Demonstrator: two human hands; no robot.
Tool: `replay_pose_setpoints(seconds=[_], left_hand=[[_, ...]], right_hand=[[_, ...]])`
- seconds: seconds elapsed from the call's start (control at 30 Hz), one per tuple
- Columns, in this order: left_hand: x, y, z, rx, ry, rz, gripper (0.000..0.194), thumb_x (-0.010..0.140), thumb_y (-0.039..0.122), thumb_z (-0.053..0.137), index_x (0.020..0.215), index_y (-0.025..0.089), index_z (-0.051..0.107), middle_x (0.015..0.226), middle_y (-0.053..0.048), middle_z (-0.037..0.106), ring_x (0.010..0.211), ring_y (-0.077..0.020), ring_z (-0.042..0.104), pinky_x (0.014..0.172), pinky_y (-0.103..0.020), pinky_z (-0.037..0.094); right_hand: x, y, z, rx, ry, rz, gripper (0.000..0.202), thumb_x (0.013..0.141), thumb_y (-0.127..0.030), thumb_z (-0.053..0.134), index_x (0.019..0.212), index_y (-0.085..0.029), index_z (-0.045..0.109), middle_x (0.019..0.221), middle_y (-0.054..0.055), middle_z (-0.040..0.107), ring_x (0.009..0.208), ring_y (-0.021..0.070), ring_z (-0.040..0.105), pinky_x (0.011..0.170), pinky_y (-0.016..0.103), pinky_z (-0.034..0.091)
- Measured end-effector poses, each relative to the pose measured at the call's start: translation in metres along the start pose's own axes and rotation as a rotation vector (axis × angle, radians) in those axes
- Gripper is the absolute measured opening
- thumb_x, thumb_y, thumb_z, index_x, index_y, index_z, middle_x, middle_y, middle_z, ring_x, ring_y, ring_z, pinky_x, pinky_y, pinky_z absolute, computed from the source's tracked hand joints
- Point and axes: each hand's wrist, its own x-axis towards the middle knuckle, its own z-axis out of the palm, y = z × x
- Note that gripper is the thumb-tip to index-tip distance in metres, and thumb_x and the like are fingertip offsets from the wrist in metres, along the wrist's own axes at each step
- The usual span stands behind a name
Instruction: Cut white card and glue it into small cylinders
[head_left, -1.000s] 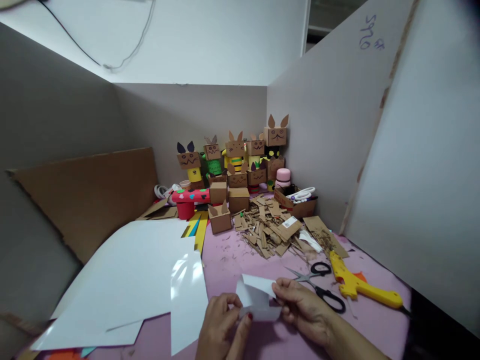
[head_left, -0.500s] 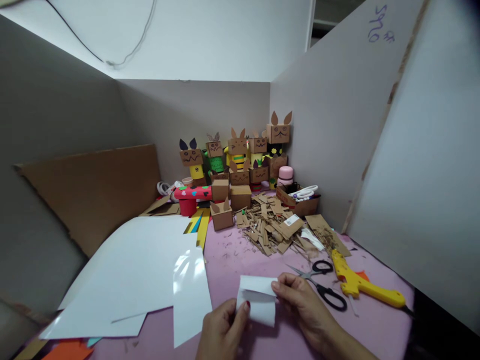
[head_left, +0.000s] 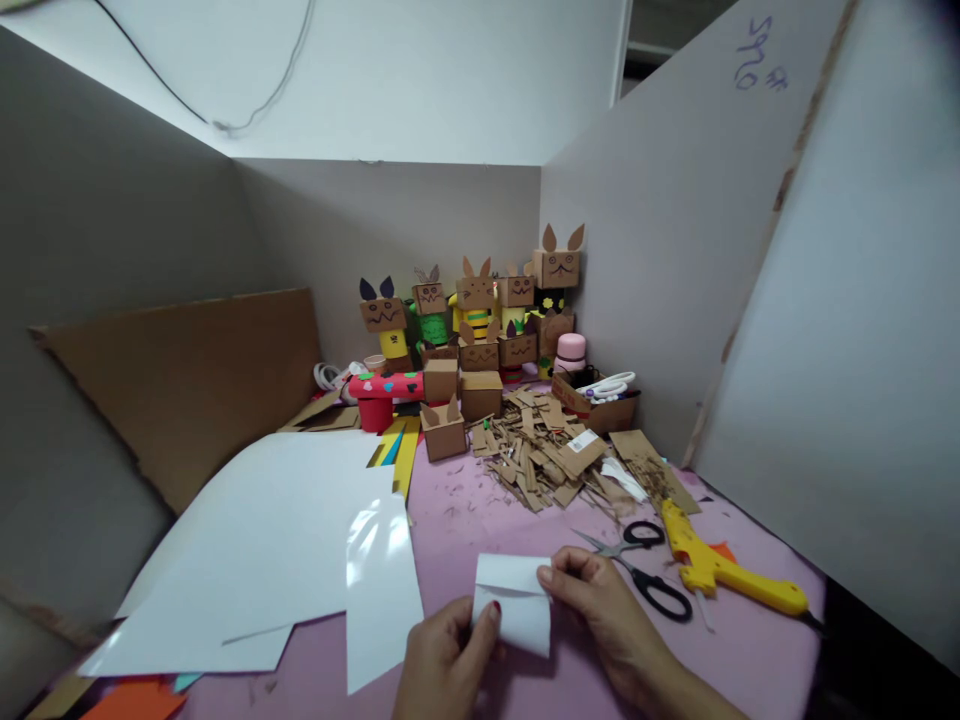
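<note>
Between my hands, above the pink tabletop, is a piece of white paper (head_left: 517,610) curled round on itself, one edge lapping over the lower part. My left hand (head_left: 448,655) pinches its left side, thumb in front and the other fingers behind. At the upper right edge, my right hand (head_left: 600,610) grips the overlapping flap between thumb and forefinger. Black-handled scissors (head_left: 630,560) lie open just beyond my right hand. A yellow glue gun (head_left: 720,570) rests on its side to the right of them.
Large white sheets (head_left: 285,540) cover the left of the table (head_left: 442,510). A heap of cardboard scraps (head_left: 532,450) lies beyond my hands. Behind it stand several cardboard-box animal figures (head_left: 476,292), and small boxes (head_left: 444,430). Grey partitions (head_left: 390,210) enclose the table.
My right hand has moved slightly left with the paper's flap, which now lies lower and closer against the front of the curl. My left hand stays in place.
</note>
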Motion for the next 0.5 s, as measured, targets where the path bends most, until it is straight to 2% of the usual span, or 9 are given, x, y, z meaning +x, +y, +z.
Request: replay_pose_setpoints(seconds=[0.27,0.5], left_hand=[[0.0007,-0.0005,-0.0001,-0.024,-0.006,-0.014,0.045,0.074,0.058,0.046,0.054,0.019,0.051,0.053,0.003,0.046,0.052,-0.0137,0.038,0.051,-0.023,0.030],[0.0020,-0.0016,-0.0009,-0.147,-0.066,-0.108,0.047,0.073,0.061,0.049,0.057,0.017,0.053,0.051,0.004,0.044,0.046,-0.0110,0.034,0.045,-0.022,0.026]], right_hand=[[0.0011,0.0010,-0.0001,-0.032,-0.007,-0.014,0.038,0.052,-0.041,0.081,0.054,-0.016,0.052,0.045,-0.008,0.043,0.043,0.0053,0.030,0.043,0.020,0.019],[0.0001,0.0000,0.0000,-0.050,-0.014,-0.020,0.039,0.052,-0.043,0.081,0.055,-0.016,0.052,0.046,-0.007,0.044,0.045,0.0064,0.032,0.044,0.020,0.021]])
